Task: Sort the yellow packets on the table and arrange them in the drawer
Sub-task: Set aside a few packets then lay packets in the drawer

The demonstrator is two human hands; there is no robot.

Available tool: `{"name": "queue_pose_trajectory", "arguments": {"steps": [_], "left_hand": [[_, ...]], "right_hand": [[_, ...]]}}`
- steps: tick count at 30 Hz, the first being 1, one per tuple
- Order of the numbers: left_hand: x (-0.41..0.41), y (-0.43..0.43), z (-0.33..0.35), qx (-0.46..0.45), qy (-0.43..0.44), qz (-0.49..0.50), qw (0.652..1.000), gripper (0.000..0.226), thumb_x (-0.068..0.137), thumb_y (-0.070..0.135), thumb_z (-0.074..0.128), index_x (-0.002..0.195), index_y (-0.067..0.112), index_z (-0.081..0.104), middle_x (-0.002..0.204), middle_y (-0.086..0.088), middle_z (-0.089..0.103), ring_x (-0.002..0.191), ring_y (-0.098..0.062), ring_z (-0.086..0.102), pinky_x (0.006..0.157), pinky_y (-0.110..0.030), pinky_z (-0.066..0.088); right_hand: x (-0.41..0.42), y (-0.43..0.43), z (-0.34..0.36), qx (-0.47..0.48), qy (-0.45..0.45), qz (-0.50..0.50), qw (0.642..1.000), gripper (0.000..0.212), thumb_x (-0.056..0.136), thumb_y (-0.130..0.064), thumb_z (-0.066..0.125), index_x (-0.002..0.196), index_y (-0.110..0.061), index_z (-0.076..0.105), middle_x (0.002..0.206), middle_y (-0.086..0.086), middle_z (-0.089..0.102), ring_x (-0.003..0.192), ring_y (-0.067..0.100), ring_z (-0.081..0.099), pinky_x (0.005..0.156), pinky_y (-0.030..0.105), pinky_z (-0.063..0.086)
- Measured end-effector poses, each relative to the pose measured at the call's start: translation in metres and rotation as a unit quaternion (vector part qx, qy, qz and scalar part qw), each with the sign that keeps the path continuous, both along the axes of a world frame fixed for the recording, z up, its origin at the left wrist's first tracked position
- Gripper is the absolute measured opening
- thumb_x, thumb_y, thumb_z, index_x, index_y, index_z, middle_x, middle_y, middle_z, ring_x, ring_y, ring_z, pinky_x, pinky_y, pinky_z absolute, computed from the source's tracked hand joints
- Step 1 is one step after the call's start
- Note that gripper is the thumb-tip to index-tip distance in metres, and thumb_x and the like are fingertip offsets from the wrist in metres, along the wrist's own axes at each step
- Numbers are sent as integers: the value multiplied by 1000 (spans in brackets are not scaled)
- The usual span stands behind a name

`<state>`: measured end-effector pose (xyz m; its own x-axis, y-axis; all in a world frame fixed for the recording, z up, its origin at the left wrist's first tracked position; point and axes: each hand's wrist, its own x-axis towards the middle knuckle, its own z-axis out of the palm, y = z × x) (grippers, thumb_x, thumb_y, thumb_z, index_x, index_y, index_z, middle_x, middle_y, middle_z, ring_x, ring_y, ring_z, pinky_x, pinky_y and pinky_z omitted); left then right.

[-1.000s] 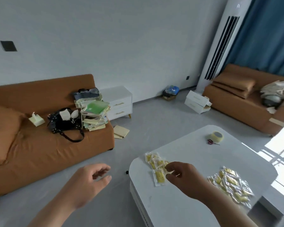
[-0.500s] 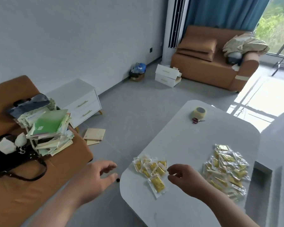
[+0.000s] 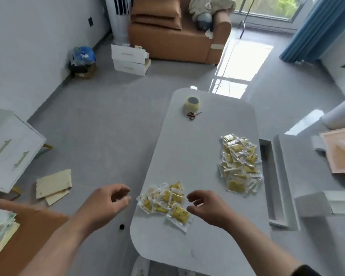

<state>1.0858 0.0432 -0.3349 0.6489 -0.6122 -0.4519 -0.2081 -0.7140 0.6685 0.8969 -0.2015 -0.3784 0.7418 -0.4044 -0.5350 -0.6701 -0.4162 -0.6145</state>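
**Light, slick packets: take them by the sealed edge**

Both your hands are empty. Your left hand (image 3: 106, 204) hangs just off the left side of the table (image 3: 197, 140), its fingers loosely curled round nothing. Your right hand (image 3: 209, 208) hovers over the tabletop, equally slack, just right of the small heap (image 3: 163, 200) of yellow packets at the near end. A larger heap (image 3: 239, 164) lies well apart along the right edge, beside what looks like the open drawer (image 3: 285, 176). A tape roll (image 3: 192, 103) and scissors (image 3: 193, 115) sit at the far end, out of your way.

By the look of them, each packet is a flat clear sachet with a yellow pad inside and a wide sealed border. That suggests they are very light, floppy and glossy. Expect them to slide over one another and over the smooth tabletop rather than lift cleanly. Scooping from above will likely fan them out.

The front packet (image 3: 179, 215) lies mostly clear of the small heap and nearest your right hand, so it is the easy first pick. Pinch its clear border or a corner between thumb and forefinger.

To take several, square their edges with both hands, then grip across the short sides with light pressure. Keep each carried stack thin, since a thick one will probably shear apart on the way to the drawer. I cannot tell whether the contents would crush.
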Motion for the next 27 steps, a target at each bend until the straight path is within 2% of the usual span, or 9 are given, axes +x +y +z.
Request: {"name": "queue_pose_trajectory", "arguments": {"steps": [6, 8, 13, 15, 19, 21, 22, 24, 27], "left_hand": [[57, -34, -72, 43, 13, -111, 993, 18, 86, 31, 71, 103, 35, 64, 99, 16, 68, 94, -3, 64, 90, -30, 51], [64, -50, -101, 48, 22, -144, 988, 18, 87, 32, 70, 105, 32, 65, 97, 18, 67, 93, -2, 64, 88, -28, 50], [72, -84, -189, 67, 47, -193, 978, 17, 90, 33, 63, 105, 32, 71, 97, 20, 70, 93, 5, 63, 83, -23, 50], [65, -98, -230, 60, 70, -177, 980, 18, 91, 27, 63, 107, 27, 71, 98, 19, 69, 92, 5, 62, 81, -19, 48], [46, -120, -312, 35, 121, -105, 986, 15, 89, 15, 66, 97, 28, 70, 93, 16, 69, 88, 2, 64, 82, -23, 49], [40, -127, -348, 33, 136, -57, 988, 22, 89, 15, 67, 110, 16, 71, 100, 6, 70, 92, -10, 67, 89, -30, 52], [36, -130, -363, 32, 143, -34, 989, 26, 89, 15, 68, 115, 11, 70, 104, 1, 71, 96, -16, 67, 92, -35, 53], [26, -136, -388, 21, 159, 6, 987, 22, 89, 14, 68, 110, 13, 71, 104, -2, 72, 98, -20, 68, 94, -43, 54], [5, -148, -412, -7, 168, 74, 983, 14, 88, 12, 68, 101, 17, 72, 97, -3, 73, 94, -22, 69, 92, -46, 55]], "right_hand": [[7, 12, -62, -4, 25, -81, 996, 33, 82, -29, 74, 113, -21, 71, 105, -10, 71, 95, 4, 64, 90, 25, 52], [9, 12, -91, -4, 35, -97, 995, 34, 81, -30, 75, 114, -21, 71, 106, -9, 71, 98, 4, 64, 92, 26, 52], [13, 6, -176, 8, 55, -122, 991, 40, 79, -31, 74, 118, -24, 70, 113, -13, 70, 106, 0, 62, 95, 21, 50], [14, 2, -216, 8, 55, -130, 990, 41, 79, -29, 74, 120, -25, 70, 117, -12, 70, 109, 1, 62, 97, 22, 49], [11, -3, -293, -21, 59, -109, 992, 45, 83, -30, 72, 127, -30, 65, 126, -14, 66, 117, 8, 60, 101, 22, 45], [10, -4, -325, -55, 52, -85, 993, 46, 84, -30, 72, 129, -31, 64, 128, -12, 66, 119, 11, 59, 99, 22, 45], [8, -4, -338, -72, 43, -74, 994, 46, 83, -29, 74, 128, -30, 65, 126, -11, 67, 117, 13, 61, 98, 24, 46], [3, -4, -362, -115, 9, -47, 992, 45, 77, -24, 79, 121, -25, 69, 117, -6, 72, 106, 21, 67, 89, 32, 54], [-7, -4, -391, -195, -36, 1, 980, 57, 58, -25, 92, 111, -14, 73, 104, 2, 75, 94, 27, 72, 78, 40, 60]]}}
